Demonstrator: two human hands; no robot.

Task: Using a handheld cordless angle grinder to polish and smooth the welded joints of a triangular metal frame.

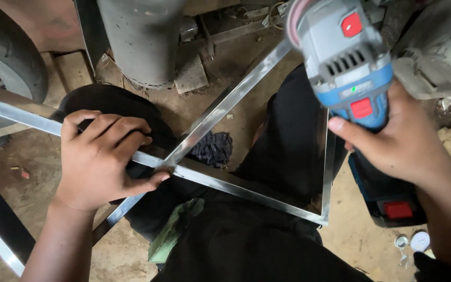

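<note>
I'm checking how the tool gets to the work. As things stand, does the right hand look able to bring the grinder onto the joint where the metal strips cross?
Probably yes: the right hand holds the grinder above the metal frame, nothing between; the left hand presses right beside the joint, crowding it.

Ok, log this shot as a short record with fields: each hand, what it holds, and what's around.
left hand: presses down on the metal frame where two bars cross
right hand: grips a blue and grey cordless angle grinder, raised above the frame
frame: shiny flat bars, resting across the person's lap
nearby: tyre at upper left, grey cylinder behind, dirt floor
</note>
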